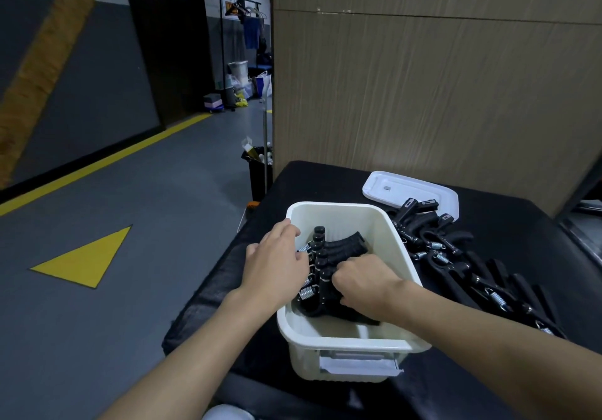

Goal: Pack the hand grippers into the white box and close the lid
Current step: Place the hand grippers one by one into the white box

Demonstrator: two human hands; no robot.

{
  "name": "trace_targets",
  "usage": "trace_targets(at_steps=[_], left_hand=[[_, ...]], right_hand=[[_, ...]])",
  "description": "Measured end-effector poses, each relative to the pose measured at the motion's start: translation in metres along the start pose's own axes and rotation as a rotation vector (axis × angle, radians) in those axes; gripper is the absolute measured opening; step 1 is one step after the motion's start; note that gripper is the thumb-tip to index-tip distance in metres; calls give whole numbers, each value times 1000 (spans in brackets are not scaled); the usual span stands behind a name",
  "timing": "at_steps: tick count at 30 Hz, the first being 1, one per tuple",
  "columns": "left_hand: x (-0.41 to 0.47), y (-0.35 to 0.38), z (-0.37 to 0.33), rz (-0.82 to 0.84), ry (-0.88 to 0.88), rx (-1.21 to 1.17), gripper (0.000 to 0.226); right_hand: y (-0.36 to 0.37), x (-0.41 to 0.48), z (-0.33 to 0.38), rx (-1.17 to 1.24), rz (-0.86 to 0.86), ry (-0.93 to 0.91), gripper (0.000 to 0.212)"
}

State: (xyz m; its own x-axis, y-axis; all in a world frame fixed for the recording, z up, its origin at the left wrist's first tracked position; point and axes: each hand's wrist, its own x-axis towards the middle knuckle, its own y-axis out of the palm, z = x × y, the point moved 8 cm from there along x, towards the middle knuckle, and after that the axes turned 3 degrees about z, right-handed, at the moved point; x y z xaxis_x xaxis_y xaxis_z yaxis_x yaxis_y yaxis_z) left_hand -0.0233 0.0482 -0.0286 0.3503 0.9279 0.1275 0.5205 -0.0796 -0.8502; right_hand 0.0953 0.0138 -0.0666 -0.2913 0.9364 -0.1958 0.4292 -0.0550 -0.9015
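The white box (384,224) stands open on the black table (325,178). Inside it, several black hand grippers (338,248) with steel springs stand packed side by side. My left hand (277,263) rests over the box's left rim, fingers fairly straight, touching the grippers' spring side. Inside the box, my right hand (365,283) is curled round the handles of a hand gripper. A row of loose hand grippers (456,256) lies on the table right of the box. The white lid (410,191) lies flat behind them.
A wood-panelled wall (423,77) rises behind the table. A black bin (259,172) and a thin metal pole (265,146) stand off the table's far left corner. Grey floor with yellow markings (84,256) spreads to the left.
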Motion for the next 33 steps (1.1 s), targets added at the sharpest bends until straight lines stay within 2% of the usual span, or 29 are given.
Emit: trace_targets(at_steps=[7,15,17,19,22,24,26,28,30,33], left_hand=[[-1,0,0,16,-3,-34,39],[-3,2,0,42,-16,-70,38],[-3,3,2,49,-22,-96,38],[-3,6,4,68,-31,-137,38],[-2,10,4,90,-28,-167,38],[-1,11,4,89,-25,-158,38],[0,12,4,89,-20,-153,38],[1,12,4,80,-18,-145,38],[1,12,4,72,-24,-152,38],[0,14,4,68,-27,-200,38]], right_hand=[[-4,2,4,38,-17,17,18],[-6,-7,-3,85,38,65,18],[-18,-14,-14,168,-27,110,17],[-31,-29,-36,323,-173,214,18],[-38,-73,-94,577,-468,511,15],[-17,-100,-132,712,-523,713,12],[15,-114,-153,743,-427,830,10],[49,-117,-160,658,-277,860,11],[83,-120,-159,579,-114,892,23],[129,-125,-155,681,76,916,40]])
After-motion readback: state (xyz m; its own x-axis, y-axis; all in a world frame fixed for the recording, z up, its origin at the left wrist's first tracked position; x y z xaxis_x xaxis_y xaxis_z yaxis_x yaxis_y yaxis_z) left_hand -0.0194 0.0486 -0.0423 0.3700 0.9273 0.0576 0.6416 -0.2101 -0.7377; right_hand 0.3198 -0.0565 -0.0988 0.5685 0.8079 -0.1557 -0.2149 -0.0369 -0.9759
